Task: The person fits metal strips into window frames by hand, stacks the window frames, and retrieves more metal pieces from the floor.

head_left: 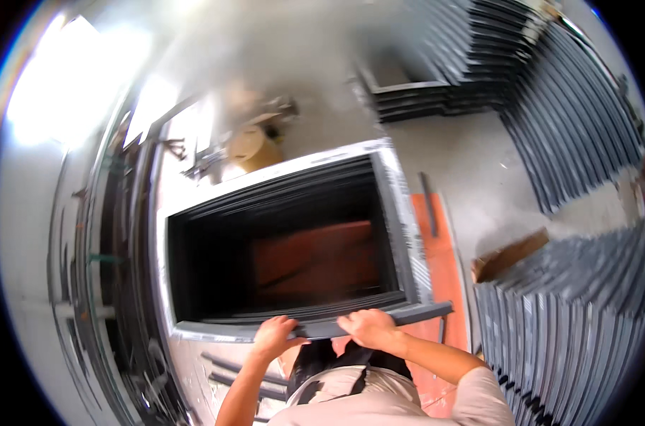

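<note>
In front of my body stands a stack of rectangular frames [404, 234], dark inside, with a pale silvery wrapping on the top one. A dark grey strip [425, 313] lies along its near edge and juts past the right corner. My right hand [368, 329] is closed over the strip near its middle. Farther left, my left hand [273, 336] is closed at the strip's left part, thumb on the near side and fingers on top. Whether its fingers also press on the frame edge is hidden.
Stacks of grey frames [564, 334] rise at the right and far right. A brown cardboard piece [510, 255] lies on one. Orange sheeting [446, 263] covers floor beside the frames. Beyond them stands a yellowish drum [255, 148]. Long dark bars [141, 248] line the left side.
</note>
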A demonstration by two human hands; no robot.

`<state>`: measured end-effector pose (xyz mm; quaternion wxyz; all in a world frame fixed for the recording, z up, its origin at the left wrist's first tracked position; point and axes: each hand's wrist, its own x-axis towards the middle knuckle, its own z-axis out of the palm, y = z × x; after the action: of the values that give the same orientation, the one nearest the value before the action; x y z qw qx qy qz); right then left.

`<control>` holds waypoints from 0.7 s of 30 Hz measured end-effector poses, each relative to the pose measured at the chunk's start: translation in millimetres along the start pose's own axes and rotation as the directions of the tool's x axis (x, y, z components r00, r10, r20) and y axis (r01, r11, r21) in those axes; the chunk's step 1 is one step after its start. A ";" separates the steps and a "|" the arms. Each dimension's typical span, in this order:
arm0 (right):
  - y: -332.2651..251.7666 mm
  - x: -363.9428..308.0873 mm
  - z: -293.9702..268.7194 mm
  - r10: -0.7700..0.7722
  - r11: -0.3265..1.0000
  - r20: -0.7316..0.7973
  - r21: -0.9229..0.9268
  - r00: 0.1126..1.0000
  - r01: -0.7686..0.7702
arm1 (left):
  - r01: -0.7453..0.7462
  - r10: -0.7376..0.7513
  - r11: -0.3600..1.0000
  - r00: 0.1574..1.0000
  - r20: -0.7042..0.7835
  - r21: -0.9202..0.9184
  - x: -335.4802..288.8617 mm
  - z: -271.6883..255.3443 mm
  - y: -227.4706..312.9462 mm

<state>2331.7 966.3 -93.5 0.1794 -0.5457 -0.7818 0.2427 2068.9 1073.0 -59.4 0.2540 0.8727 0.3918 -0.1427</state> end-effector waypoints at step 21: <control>29.0 47.6 31.9 0.208 0.973 0.265 -0.154 0.942 -0.172 | 0.156 -0.139 0.986 0.966 0.218 -0.061 30.2 19.0 -103.6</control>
<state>2320.3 1013.5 -135.6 0.0076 -0.5893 -0.7569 0.2824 2009.3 1139.4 -123.1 0.3167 0.8104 0.4315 -0.2384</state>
